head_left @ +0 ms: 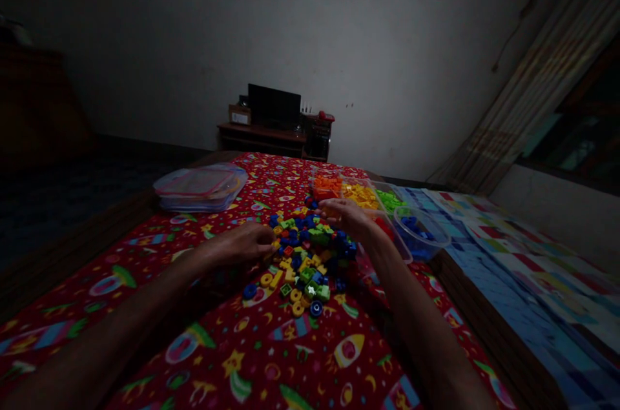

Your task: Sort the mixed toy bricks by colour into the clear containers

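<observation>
Blocks are lying before you in a mixed pile on the red cloth, blue, yellow, green and a few orange or red together. Your left hand is resting at the pile's left edge, its fingers curling in with a narrow gap; whether they are gripping a block, you cannot tell from this view. Your right hand is hovering over the far right side, fingers reaching forward and fairly close together; its grip is not showing either. Beyond and beside it, tubs are already holding separate colours: orange bits, yellow bits and green bits along the back, red bits behind your right wrist, and blue bits in the round tub. Judging by that, you are standing partway along: a good share is sitting grouped, while the pile is waiting unsorted. Lids are lying stacked, well apart at left.
</observation>
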Demonstrator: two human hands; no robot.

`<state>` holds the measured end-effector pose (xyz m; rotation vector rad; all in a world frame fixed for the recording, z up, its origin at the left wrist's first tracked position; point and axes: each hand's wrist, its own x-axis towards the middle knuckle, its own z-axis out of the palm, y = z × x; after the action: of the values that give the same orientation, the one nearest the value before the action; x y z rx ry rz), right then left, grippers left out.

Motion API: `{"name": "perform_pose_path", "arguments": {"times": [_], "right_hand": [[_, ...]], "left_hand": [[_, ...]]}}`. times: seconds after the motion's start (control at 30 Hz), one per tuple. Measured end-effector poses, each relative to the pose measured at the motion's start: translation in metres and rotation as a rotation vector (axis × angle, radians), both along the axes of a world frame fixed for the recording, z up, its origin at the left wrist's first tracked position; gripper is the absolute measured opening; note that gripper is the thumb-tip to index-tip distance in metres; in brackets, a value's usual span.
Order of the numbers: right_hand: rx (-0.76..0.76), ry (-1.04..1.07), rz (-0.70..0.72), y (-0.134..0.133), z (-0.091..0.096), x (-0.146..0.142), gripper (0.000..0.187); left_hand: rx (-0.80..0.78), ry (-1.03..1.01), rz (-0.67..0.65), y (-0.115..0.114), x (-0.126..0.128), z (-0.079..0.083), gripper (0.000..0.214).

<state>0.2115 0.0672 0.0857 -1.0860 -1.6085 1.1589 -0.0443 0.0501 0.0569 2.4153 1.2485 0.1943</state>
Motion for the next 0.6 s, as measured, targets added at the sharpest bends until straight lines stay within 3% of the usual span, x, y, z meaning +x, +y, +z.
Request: {"name": "perform_pose_path", "arguments": {"times": [0.1,0.2,0.37,0.47,0.53,0.6], "right_hand": [[-0.038,0.015,-0.211,0.030,0.016,0.026,0.018],[0.026,-0.158,-0.459,0.061,0.031,0.051,0.026],[0.099,-0.245,-0.600,0.078,0.041,0.074,0.021],[0.138,-0.131,-0.556,0.063,0.036,0.068,0.020],[0.157,-0.112,-0.420,0.047,0.028,0.055,0.023],[0.225,-0.254,-0.247,0.028,0.019,0.037,0.023]], "left_hand": [[-0.001,-0.061,0.021,-0.003,0.005,0.001,0.033],[-0.007,-0.074,0.007,-0.005,0.009,0.002,0.033],[0.073,-0.110,0.009,0.001,0.008,-0.004,0.033],[0.124,-0.133,0.061,0.003,0.008,-0.006,0.036],[0.147,-0.153,0.091,0.002,0.009,-0.006,0.038],[0.171,-0.191,0.105,0.001,0.011,-0.006,0.041]]}}
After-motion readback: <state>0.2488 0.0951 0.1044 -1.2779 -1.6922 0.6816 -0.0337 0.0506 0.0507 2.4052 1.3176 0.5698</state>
